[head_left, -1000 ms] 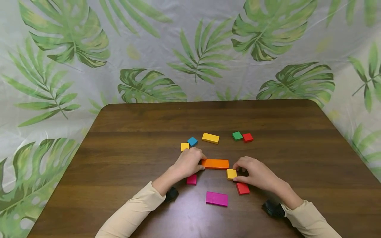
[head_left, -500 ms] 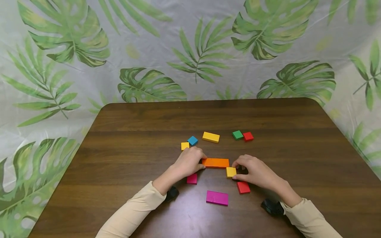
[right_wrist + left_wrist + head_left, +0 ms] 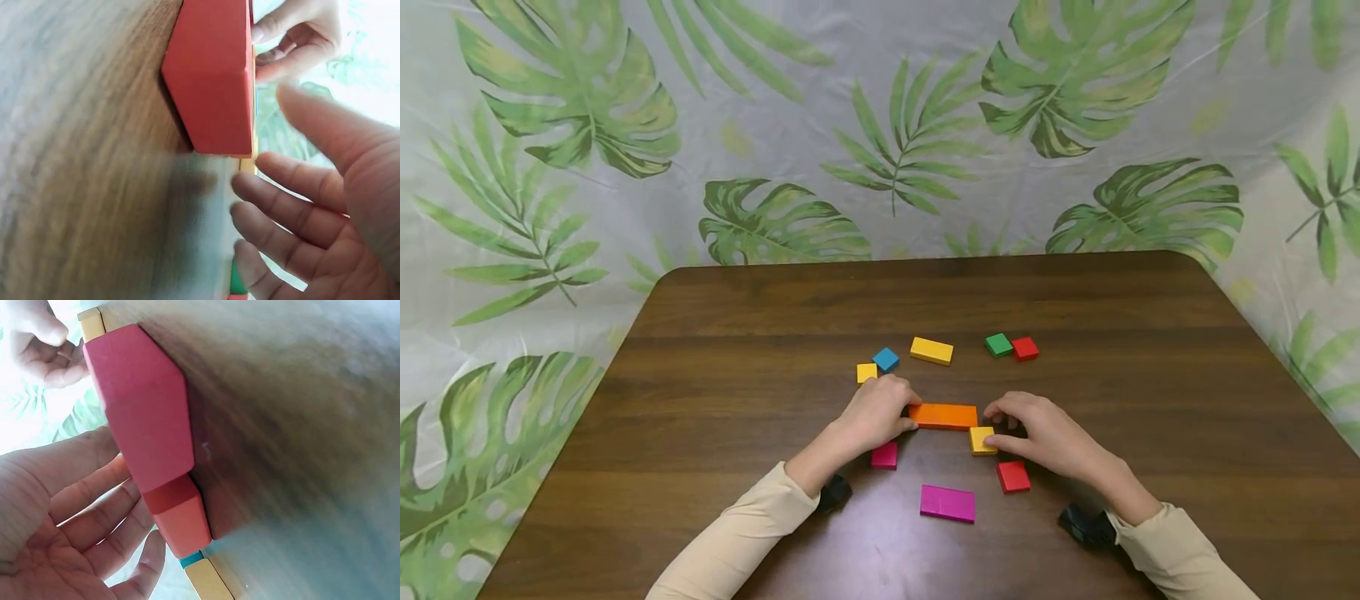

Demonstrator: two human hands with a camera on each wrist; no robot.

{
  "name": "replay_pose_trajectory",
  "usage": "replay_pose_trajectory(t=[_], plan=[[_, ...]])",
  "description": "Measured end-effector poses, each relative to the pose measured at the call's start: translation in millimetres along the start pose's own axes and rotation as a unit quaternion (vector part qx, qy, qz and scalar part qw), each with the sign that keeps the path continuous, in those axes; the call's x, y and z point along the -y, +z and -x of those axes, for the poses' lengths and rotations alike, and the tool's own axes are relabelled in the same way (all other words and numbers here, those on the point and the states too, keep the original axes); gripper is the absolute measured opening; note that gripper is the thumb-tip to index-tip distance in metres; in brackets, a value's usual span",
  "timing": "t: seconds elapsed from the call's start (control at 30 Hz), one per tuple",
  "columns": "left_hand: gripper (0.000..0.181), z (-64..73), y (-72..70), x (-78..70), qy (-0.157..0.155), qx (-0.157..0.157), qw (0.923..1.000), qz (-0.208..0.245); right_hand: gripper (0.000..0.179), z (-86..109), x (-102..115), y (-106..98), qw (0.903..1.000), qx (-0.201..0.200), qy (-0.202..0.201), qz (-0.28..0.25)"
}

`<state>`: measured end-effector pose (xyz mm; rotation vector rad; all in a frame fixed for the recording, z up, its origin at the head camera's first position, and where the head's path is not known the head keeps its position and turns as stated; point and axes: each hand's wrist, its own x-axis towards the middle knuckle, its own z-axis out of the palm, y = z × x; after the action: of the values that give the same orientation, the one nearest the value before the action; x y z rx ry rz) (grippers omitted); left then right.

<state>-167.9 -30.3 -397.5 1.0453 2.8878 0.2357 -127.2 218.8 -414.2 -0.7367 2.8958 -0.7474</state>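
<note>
In the head view, my left hand (image 3: 876, 412) pinches the left end of a long orange block (image 3: 947, 416) between thumb and index finger. My right hand (image 3: 1037, 429) is at a small yellow block (image 3: 981, 441), which sits by the orange block's lower right corner. The right thumb overlaps the yellow block's top, while its fingers spread loosely in the right wrist view. A pink block (image 3: 147, 419) fills the middle of the left wrist view, near the left palm. Beyond it an orange-red block (image 3: 184, 525) shows, hidden under the left hand from above.
A red block (image 3: 1013, 477) lies below the right hand, and a magenta block (image 3: 947, 503) nearer the front. Farther back lie a long yellow block (image 3: 932, 351), a blue block (image 3: 886, 359), a green block (image 3: 998, 345) and another red block (image 3: 1026, 348) on the brown table (image 3: 775, 317).
The small yellow block has slid slightly left along the orange block. My right thumb has shifted from its side to over its top, and the fingers have loosened. My left hand stays put.
</note>
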Motion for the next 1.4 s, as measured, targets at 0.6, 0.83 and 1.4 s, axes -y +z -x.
replay_pose_trajectory(t=[0.6,0.83,1.4], plan=[[0.027,0.9,1.0,0.9,-0.005,0.001,1.0000,0.006,0.048,-8.4,-9,6,0.9965,-0.002,-0.077,-0.034],[0.027,-0.9,2.1,2.2,-0.002,0.001,1.0000,-0.001,0.049,-9.2,-10,7,0.9975,0.015,-0.059,-0.037],[0.030,-1.4,1.1,2.0,-0.002,0.005,1.0000,0.007,0.046,5.9,-16,-10,0.9975,-0.009,-0.056,-0.042]])
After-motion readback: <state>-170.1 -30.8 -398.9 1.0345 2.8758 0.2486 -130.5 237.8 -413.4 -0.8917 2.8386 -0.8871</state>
